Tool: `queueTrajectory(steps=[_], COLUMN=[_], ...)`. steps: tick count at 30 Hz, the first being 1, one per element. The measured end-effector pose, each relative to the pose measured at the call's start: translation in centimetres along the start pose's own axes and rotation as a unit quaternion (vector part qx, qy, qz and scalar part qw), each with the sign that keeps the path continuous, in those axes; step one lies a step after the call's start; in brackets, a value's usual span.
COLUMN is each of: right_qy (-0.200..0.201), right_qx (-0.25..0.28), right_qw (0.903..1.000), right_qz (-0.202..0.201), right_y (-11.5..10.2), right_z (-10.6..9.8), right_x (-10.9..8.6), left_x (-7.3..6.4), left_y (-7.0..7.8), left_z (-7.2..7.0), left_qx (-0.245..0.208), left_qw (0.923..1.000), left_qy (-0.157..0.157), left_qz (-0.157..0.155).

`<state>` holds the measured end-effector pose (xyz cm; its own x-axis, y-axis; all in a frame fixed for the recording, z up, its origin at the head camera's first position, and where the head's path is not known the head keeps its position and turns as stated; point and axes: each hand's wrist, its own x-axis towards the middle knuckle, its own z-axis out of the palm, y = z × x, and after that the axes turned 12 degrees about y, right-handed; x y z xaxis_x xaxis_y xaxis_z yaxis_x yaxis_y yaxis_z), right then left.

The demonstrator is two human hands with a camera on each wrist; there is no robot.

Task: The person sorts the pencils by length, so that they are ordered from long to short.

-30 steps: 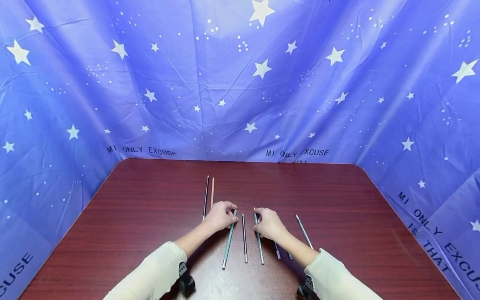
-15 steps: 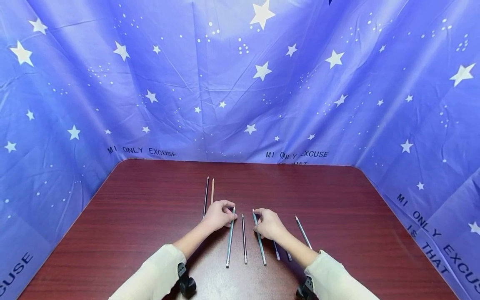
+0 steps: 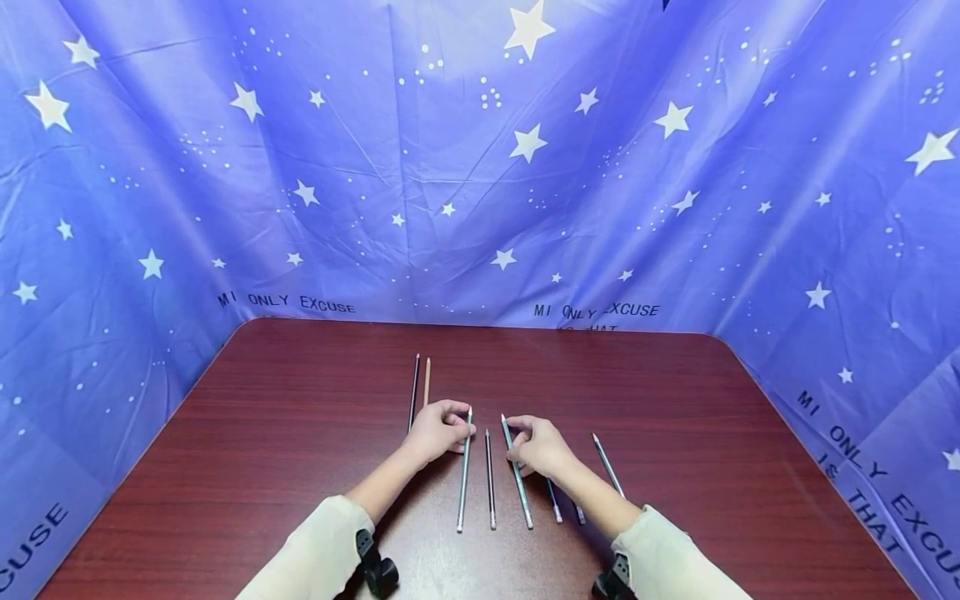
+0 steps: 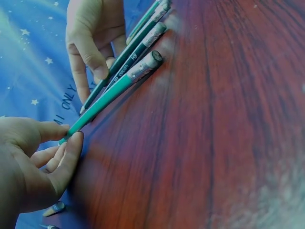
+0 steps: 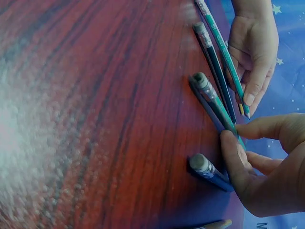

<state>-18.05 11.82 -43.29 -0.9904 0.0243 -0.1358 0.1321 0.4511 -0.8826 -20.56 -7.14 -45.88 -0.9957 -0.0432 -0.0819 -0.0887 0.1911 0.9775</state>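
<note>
My left hand [image 3: 438, 435] pinches a green pencil [image 3: 464, 485] near its sharpened end between thumb and fingers. In the left wrist view that pencil [image 4: 110, 95] points its eraser end away from the hand. A second green pencil [image 3: 519, 483] is pinched near its tip by my right hand [image 3: 543, 450]; the right wrist view shows its metal band and eraser [image 5: 204, 82] over the wood. Between the two lies a dark pencil [image 3: 491, 487], tip toward the back, which neither hand touches.
Behind my left hand lie a black pencil [image 3: 414, 392] and a plain wood-coloured pencil [image 3: 427, 382]. Right of my right hand are two dark pencils [image 3: 554, 504], partly hidden by the forearm, and a greyish pencil [image 3: 606, 462]. A starry blue curtain [image 3: 480, 167] surrounds the reddish-brown table [image 3: 300, 367].
The left green pencil's eraser end has swung right, so it lies straighter. The right pencil's tip has shifted slightly left and its eraser end slightly right. Both hands keep their pinch.
</note>
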Motion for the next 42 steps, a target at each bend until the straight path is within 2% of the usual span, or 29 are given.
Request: queueTrajectory(steps=[9, 20, 27, 34, 42], right_qy=[-0.024, -0.034, -0.045, -0.056, -0.053], right_qx=[0.063, 0.099, 0.119, 0.139, 0.155], right_qw=[0.9974, 0.9928, 0.9900, 0.9868, 0.9841], right_qz=[0.026, 0.058, 0.060, 0.061, 0.068], right_y=[0.0, -0.1, -0.1, -0.2, -0.5], right_z=[-0.6, -0.7, -0.8, -1.0, -1.1], right_x=[0.3, 0.5, 0.8, 0.9, 1.0], left_x=[0.0, -0.3, -0.2, 0.0, 0.2], left_y=[0.1, 0.5, 0.4, 0.5, 1.0], left_z=[0.0, -0.2, -0.4, -0.4, -0.4], left_qx=[-0.035, -0.060, -0.083, -0.106, -0.132], left_qw=[0.9993, 0.9980, 0.9962, 0.9941, 0.9904], left_qy=[-0.002, -0.009, -0.009, 0.008, 0.025], left_qz=[-0.016, -0.017, -0.023, -0.019, -0.032])
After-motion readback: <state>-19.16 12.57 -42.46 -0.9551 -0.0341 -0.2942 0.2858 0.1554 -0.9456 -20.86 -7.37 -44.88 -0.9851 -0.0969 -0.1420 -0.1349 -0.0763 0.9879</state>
